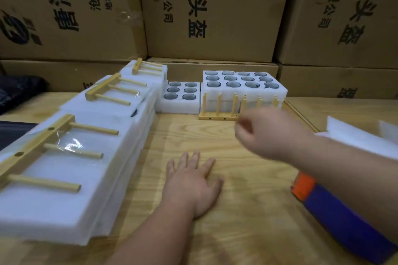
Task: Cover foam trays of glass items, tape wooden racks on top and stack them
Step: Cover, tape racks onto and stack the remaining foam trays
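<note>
Currently, the left hand (192, 185) lies flat (fingers spread) on the table (247, 211); the right hand (265, 133), blurred, fingers curled, grip indeterminate, hovers near the upright rack (219, 112).

Left hand (192, 183) lies flat, fingers spread, on the wooden table (247, 221). Right hand (267, 133) is blurry, fingers curled, just in front of an upright wooden rack (219, 109) at 12 o'clock. Open foam tray (243, 87) of glass items sits behind it. Covered trays (64, 178) with taped racks run along 9 to 11 o'clock.
</note>
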A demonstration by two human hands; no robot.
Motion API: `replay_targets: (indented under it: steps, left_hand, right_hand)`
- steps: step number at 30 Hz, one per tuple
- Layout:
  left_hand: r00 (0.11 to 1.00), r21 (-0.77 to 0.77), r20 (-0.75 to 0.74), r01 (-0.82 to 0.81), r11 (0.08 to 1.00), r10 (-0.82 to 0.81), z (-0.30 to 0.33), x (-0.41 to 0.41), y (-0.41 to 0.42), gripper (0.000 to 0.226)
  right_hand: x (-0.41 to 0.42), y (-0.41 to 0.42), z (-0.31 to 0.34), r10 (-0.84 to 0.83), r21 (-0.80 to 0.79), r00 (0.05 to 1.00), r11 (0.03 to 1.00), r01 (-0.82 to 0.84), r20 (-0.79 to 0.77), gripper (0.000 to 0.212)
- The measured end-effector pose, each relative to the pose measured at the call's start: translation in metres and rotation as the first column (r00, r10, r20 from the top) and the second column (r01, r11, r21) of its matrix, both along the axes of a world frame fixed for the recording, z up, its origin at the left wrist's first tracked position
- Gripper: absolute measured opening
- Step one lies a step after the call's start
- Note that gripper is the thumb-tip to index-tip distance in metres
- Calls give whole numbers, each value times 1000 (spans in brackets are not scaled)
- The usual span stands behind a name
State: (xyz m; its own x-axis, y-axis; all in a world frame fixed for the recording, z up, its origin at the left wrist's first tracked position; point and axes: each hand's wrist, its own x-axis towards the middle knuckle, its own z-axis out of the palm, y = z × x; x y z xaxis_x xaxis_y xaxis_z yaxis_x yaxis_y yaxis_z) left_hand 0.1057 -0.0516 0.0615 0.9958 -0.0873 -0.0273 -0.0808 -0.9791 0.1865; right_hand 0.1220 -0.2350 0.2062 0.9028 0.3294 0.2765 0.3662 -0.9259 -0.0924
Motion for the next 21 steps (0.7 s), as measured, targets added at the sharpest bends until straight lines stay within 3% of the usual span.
replay_targets:
  steps: [2,4,7,11,13,19,21]
  left_hand:
    - [1000,-16,21,5,1000,-5,-3,2,0,73]
    - [999,-32,34,6,999,-5,-6,3,1,74]
    - [998,-33,56,6,999,-4,-9,4,1,76]
    - [997,-64,75,0,998,5,-10,5,0,79]
    - [997,-83,83,1,997,6,-11,5,0,80]
    - [996,-96,83,-4,995,12,-11,6,0,78]
    - [997,-95,79,-2,995,10,-11,6,0,77]
  right_hand:
    - [48,4,21,-57,120,997,991,51,47,21]
    - [94,5,37,-77,177,995,982,64,67,45]
    - [153,10,49,-136,176,990,976,129,25,75]
    - [208,23,40,-183,176,978,964,199,-102,85]
    - [224,31,30,-164,127,974,975,185,-159,87]
    - [247,53,-8,-208,-238,918,963,130,-338,86]
    - [249,54,-15,-214,-272,918,954,123,-333,83]
